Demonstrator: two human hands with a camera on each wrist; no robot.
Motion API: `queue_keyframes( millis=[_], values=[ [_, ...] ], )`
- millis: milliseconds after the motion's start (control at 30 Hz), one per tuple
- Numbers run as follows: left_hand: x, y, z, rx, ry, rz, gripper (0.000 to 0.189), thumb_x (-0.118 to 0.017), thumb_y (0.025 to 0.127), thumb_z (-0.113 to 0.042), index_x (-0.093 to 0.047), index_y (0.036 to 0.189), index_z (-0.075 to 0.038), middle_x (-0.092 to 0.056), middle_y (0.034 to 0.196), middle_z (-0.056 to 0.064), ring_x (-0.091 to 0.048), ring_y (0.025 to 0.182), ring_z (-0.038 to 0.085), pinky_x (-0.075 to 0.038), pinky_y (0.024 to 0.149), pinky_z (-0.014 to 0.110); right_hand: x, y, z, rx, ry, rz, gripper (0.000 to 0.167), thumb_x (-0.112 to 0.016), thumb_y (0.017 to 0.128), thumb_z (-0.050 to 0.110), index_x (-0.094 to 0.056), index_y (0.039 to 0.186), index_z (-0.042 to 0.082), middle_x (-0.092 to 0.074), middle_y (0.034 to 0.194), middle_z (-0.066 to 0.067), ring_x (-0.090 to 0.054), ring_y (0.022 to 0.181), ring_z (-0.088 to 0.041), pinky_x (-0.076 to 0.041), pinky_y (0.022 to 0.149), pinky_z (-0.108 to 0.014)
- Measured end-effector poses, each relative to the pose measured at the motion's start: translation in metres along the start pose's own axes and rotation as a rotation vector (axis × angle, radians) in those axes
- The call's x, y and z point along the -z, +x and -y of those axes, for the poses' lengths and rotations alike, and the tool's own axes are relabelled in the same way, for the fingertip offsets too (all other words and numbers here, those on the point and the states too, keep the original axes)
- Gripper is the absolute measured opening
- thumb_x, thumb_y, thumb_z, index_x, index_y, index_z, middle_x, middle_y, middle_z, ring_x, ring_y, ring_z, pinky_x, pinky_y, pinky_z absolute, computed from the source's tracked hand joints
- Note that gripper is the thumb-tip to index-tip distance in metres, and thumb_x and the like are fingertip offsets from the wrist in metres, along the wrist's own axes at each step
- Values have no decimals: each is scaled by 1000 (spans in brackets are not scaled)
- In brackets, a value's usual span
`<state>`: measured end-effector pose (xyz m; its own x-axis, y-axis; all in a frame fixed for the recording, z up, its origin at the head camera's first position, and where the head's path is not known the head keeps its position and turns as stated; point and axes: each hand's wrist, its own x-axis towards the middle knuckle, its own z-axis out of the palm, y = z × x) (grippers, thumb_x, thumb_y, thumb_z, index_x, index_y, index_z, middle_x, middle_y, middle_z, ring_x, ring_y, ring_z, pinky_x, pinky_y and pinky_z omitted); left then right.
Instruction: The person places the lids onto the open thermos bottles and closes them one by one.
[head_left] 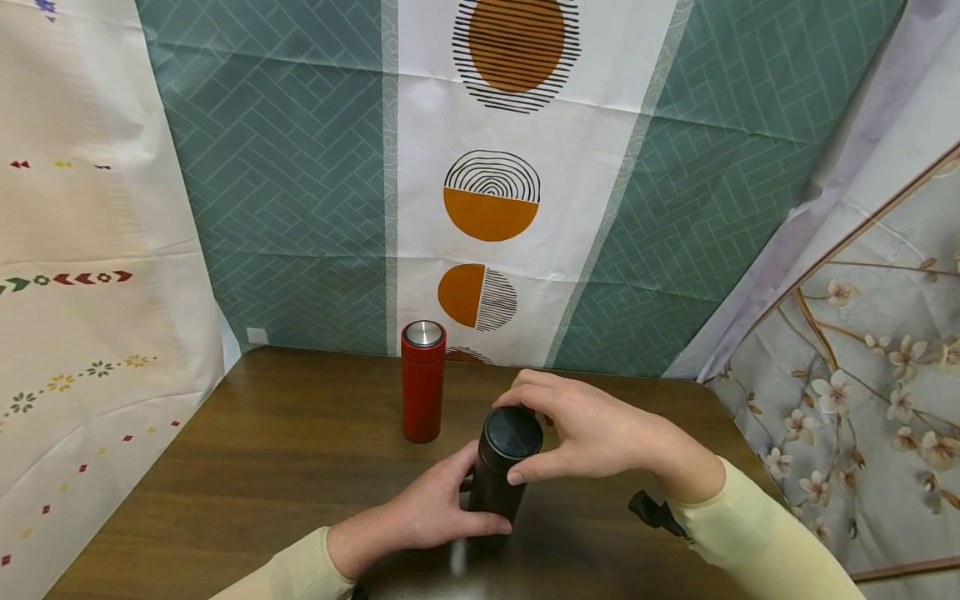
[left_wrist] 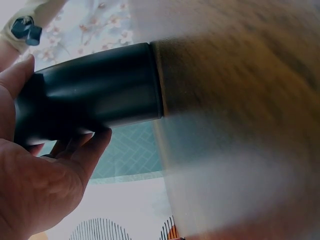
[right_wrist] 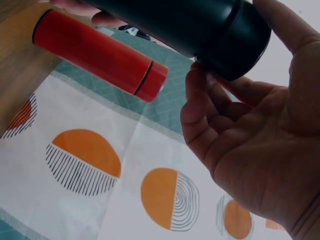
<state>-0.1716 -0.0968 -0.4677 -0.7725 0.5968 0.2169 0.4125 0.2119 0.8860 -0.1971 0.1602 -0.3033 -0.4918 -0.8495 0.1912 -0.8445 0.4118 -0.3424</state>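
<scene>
Black flask [head_left: 495, 485] stands upright on a wooden table [head_left: 300, 467] in the head view, left hand [head_left: 431, 507] curled round it, right hand [head_left: 581, 423] pinching its cap [head_left: 513, 430], red flask [head_left: 423, 387] beyond. Left wrist: flask's base meets the table. Right wrist: thumb and fingers [right_wrist: 197, 112] flank the cap.

No lettering, brand, label or number can be read — neither on the black bottle [head_left: 495, 468] nor on the red bottle [head_left: 423, 390]; on the wall cloth [head_left: 491, 218], only printed shapes and lines can be seen.
</scene>
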Motion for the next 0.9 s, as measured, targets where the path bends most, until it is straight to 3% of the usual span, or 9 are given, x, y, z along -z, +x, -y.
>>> queue_keyframes(
  millis=[500, 900],
  values=[
    [1, 0, 0, -9, 1, -1, 84, -94, 92, -41, -45, 160, -48, -60, 153, -17, -61, 138, 14, -48, 119, 48, -13, -2, 9, -82, -48, -119, 56, -86, 88, 70, -69, 125, 32, -60, 111, 22, -60, 100, -1, -56, 85, -29],
    [1, -1, -1, -19, 0, -1, 87, -93, 93, -43, -42, 163, -49, -60, 154, -16, -61, 138, 14, -48, 120, 46, -35, -12, 5, -114, 60, -259, 56, -92, 87, 62, -67, 131, 37, -62, 117, 22, -61, 97, -5, -55, 82, -32]
  ],
)
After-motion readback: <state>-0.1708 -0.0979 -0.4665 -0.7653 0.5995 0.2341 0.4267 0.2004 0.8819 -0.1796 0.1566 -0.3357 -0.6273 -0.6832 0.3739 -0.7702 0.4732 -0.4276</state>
